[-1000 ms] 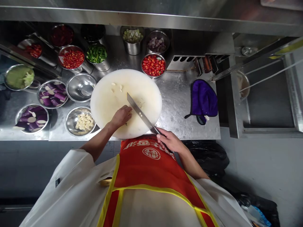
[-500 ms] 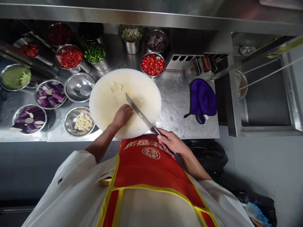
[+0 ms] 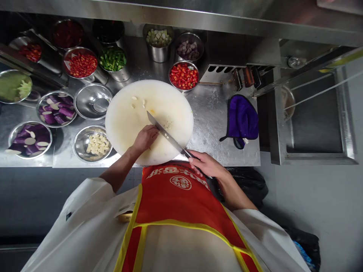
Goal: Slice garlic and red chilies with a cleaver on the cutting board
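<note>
My right hand (image 3: 209,164) grips the dark handle of a kitchen knife (image 3: 173,142). The blade lies diagonally over the round white cutting board (image 3: 124,128), its tip towards the far left. My left hand (image 3: 145,137) rests on the board with fingers curled in beside the blade; whatever they hold is hidden. Small chopped pale bits (image 3: 168,124) lie just beyond the blade, and a few stick to it. Several whole garlic cloves (image 3: 143,102) are scattered on the board's far left part. A steel bowl (image 3: 81,153) of peeled garlic cloves stands left of the board.
An empty steel bowl (image 3: 86,94) and two bowls of cut eggplant (image 3: 61,109) stand at the left. Containers of chopped red chili (image 3: 184,76), green chili (image 3: 112,59) and other vegetables line the back. A purple cloth (image 3: 243,117) lies right, near a knife rack (image 3: 218,74).
The view has shifted slightly, so the bowls at the left appear further left. Both hands and the knife keep nearly the same places over the board.
</note>
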Demonstrator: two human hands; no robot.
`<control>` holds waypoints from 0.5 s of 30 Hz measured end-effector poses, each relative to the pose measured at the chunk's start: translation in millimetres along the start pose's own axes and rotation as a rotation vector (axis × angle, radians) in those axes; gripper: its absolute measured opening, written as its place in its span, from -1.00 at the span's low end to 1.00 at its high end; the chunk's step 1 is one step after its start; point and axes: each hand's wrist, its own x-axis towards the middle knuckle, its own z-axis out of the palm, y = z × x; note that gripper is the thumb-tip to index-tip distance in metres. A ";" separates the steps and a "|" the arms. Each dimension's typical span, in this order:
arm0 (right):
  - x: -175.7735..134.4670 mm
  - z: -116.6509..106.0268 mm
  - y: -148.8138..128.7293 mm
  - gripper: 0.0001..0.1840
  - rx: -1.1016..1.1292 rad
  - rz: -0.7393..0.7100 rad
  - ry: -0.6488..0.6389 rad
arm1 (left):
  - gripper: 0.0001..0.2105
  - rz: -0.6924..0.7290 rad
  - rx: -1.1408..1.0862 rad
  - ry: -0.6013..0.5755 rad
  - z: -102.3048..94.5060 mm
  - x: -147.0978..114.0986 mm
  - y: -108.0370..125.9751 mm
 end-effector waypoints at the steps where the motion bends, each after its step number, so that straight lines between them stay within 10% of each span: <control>1: 6.2 2.2 0.7 -0.50 -0.017 -0.012 0.012 | -0.73 0.005 0.005 0.000 0.2 -0.3 0.0; 10: 22.0 11.1 15.8 -0.54 0.163 -0.054 0.051 | -0.83 -0.078 -0.035 0.093 8.9 4.3 14.6; 15: 19.7 8.1 24.7 -0.53 0.267 -0.021 0.060 | -0.81 -0.058 0.068 -0.074 -9.5 2.2 15.6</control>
